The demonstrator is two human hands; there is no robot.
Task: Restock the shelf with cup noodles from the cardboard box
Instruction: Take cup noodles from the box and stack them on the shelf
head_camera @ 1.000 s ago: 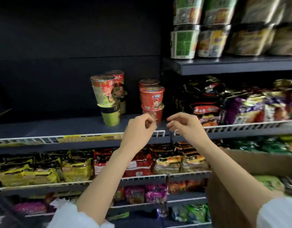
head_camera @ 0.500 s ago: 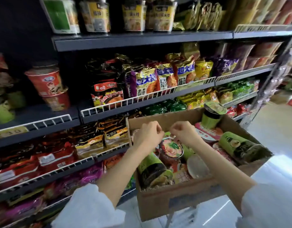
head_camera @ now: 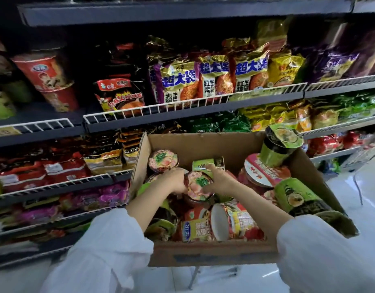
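Note:
An open cardboard box (head_camera: 205,142) stands in front of the shelves, filled with several cup noodles lying at all angles. Both hands are down inside it. My left hand (head_camera: 173,179) and my right hand (head_camera: 221,180) clasp the two sides of one cup noodle with a pink and green lid (head_camera: 198,186), lid facing up. A red cup noodle stack (head_camera: 50,81) stands on the dark shelf (head_camera: 34,132) at the upper left, with green cups beside it at the edge of view.
White wire rails (head_camera: 193,104) front the shelves, which hold packets of bagged noodles. A tall green cup (head_camera: 277,146) leans on the box's far right corner. Pale floor (head_camera: 368,187) lies to the right of the box.
My hands dropped from in front of the shelf into the box and closed around the pink-lidded cup. My view swung right and down from the shelf to the box.

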